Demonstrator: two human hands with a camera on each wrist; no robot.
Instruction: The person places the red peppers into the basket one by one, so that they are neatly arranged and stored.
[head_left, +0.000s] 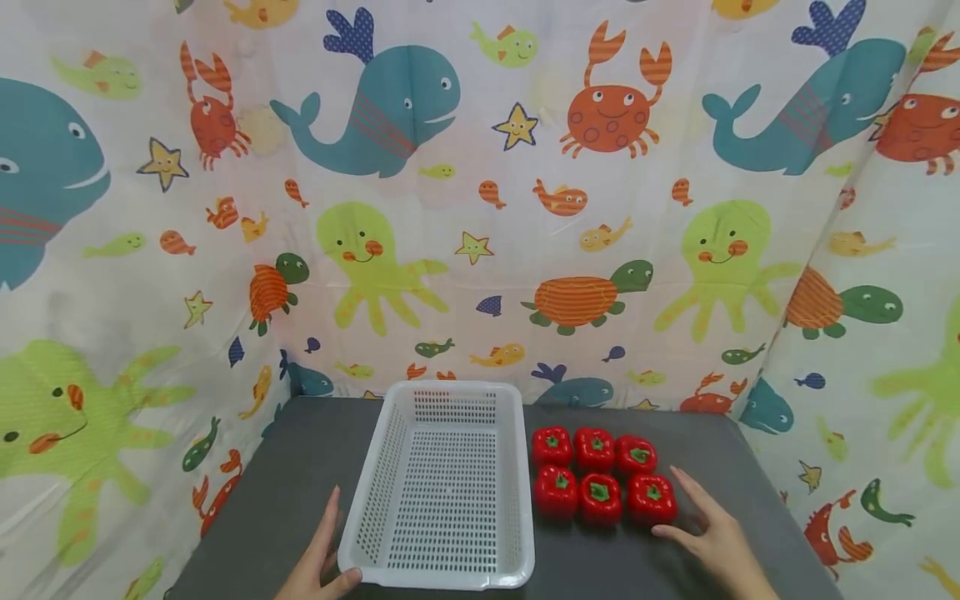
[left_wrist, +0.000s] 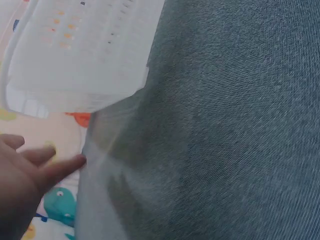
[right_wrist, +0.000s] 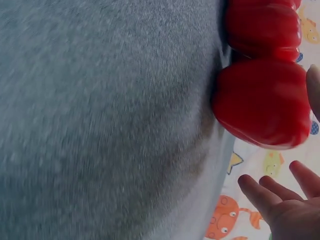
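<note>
Basket and six peppers side by side, both hands loose

The biggest thing on my feed is the patterned curtain (head_left: 480, 179), white with bright sea creatures, hung at the back and down both sides. It is all I can see of the room, and I take it to be a plain screen for the workspace. Next comes the table (head_left: 292, 475), dark grey and, by my wrist views, finely textured.

On it I have the white perforated basket (head_left: 437, 578), long sides running away from me, placed between the hands, I'd guess, so either can reach it. The left hand (head_left: 318, 562) is at its near left corner, fingers extended, grasping nothing; whether the thumb touches the rim I can't tell. The right hand (head_left: 712, 537) has its fingers spread and released around the front-right pepper (head_left: 649, 504); contact there is unclear too.

Smallest are the six red peppers (head_left: 556, 497), right of the basket in two close rows of three, green stems (head_left: 599, 492) showing, probably bunched to stay handy for that right hand.
</note>
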